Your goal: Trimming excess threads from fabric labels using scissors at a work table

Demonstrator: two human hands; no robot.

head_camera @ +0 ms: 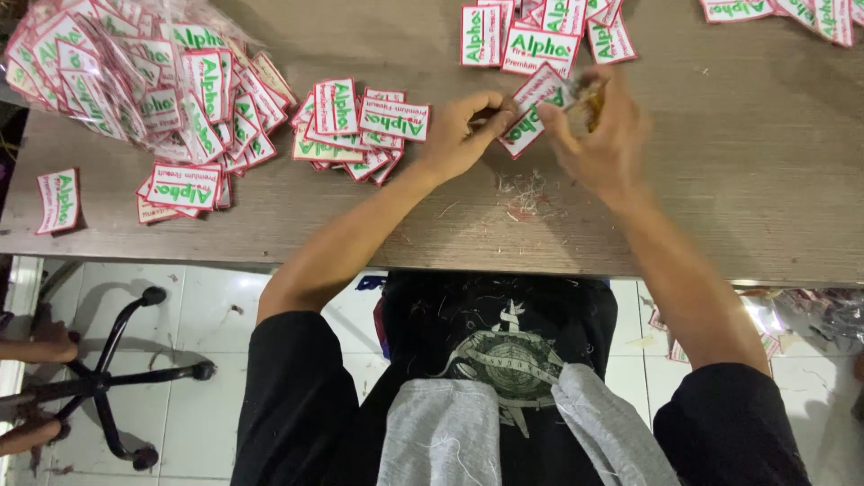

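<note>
Both hands meet over the middle of the desk. My left hand (pixel 463 130) pinches one edge of a white rectangular cloth patch with a red border and green lettering (pixel 533 115), fingers closed on it, holding it just above the wood. My right hand (pixel 598 135) is closed around a small yellowish tool (pixel 587 97) at the patch's other end; it is blurred, so I cannot tell what kind of tool it is. Just below the patch lies a little heap of loose thread trimmings (pixel 524 191) on the grey-brown wooden desk (pixel 720 180). To the left of my left hand sits a loose pile of the same patches (pixel 360 126), and farther left a clear plastic bag stuffed with more (pixel 99 72). Another cluster of patches (pixel 540 31) lies beyond my hands at the far edge.
</note>
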